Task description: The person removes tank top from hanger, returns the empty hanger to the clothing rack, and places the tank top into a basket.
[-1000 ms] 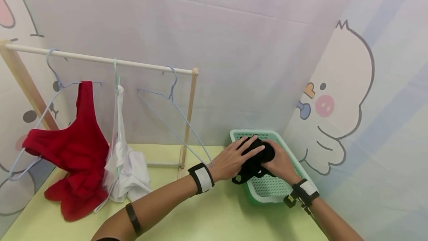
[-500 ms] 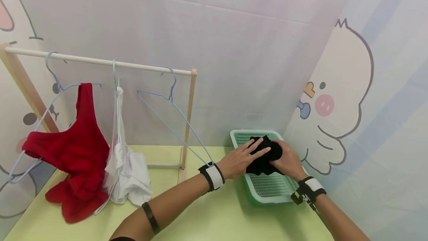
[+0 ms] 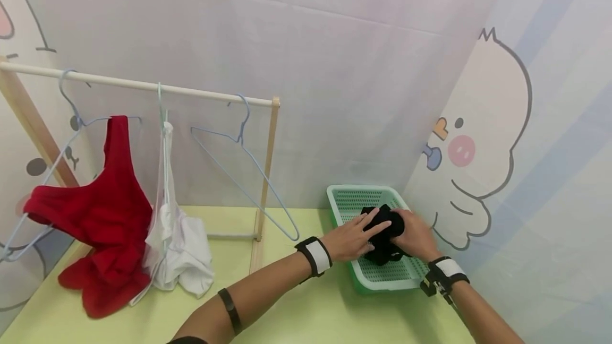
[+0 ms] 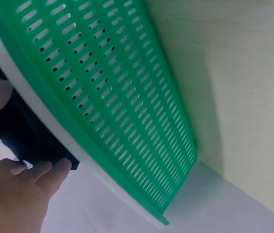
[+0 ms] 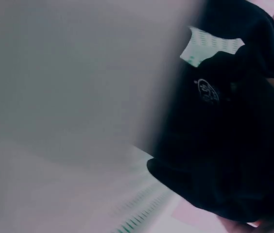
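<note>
A bunched black garment (image 3: 382,254) is between my two hands, over the pale green perforated basket (image 3: 382,284). My left hand (image 3: 351,239) grips its left side with fingers spread across the top; the left wrist view shows cloth between thumb and fingers, right at the basket's rim. From the right, my right hand (image 3: 417,235) holds a rounded bulge of the same cloth. A small light printed emblem (image 5: 207,91) and an opening in the garment show in the right wrist view. Most of the right hand's fingers are hidden behind the cloth.
On the left stands a wooden rack (image 3: 271,147). It bears a red garment (image 3: 102,206) and a white garment (image 3: 184,254) on hangers, and a bare blue hanger (image 3: 241,139). A printed curtain (image 3: 334,68) closes off the back and right of the yellow-green table (image 3: 306,312).
Both hands have shifted right and then slightly lower with the black garment. A loop of it that hung past the basket's left rim now lies inside the rim's outline.
</note>
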`<state>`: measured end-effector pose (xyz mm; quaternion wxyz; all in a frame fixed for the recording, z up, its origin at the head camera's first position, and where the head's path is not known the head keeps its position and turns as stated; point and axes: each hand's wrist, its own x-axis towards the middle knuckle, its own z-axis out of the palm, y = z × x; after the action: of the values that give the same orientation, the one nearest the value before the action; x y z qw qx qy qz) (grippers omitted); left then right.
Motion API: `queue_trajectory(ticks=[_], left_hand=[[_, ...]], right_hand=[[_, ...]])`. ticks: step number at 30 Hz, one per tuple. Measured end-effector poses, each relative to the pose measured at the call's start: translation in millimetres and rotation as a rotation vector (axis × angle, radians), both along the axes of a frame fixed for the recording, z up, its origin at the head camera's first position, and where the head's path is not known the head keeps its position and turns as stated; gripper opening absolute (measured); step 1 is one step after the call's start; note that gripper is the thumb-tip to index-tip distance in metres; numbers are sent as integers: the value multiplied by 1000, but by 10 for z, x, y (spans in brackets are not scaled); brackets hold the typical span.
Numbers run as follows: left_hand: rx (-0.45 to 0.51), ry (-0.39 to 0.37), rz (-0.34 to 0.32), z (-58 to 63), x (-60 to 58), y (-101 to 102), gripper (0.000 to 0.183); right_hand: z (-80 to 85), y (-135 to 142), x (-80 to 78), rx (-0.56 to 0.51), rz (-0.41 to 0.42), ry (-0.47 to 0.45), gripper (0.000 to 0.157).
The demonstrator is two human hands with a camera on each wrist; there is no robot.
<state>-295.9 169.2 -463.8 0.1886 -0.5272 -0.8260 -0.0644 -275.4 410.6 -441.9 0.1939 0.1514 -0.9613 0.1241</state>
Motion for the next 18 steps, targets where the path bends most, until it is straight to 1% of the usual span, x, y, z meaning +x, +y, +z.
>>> queue_trajectory(ticks=[4, 5, 7, 10, 14, 18], left_hand=[[-72, -192, 35, -45, 41, 33, 63], [-88, -232, 46, -53, 54, 41, 61], [-114, -281, 58, -63, 78, 56, 59], [-166, -282, 69, -56, 112, 72, 57], [-221, -242, 79, -40, 143, 81, 57], [-230, -246, 80, -26, 158, 82, 60]], right_hand=[[-133, 4, -6, 22, 4, -146, 68], [-163, 0, -2, 28, 7, -184, 68], [-201, -24, 12, 29, 32, -244, 69], [-233, -69, 48, 53, 67, -296, 73], [-262, -112, 104, 86, 110, -343, 84], [-275, -122, 134, 65, 130, -428, 97]])
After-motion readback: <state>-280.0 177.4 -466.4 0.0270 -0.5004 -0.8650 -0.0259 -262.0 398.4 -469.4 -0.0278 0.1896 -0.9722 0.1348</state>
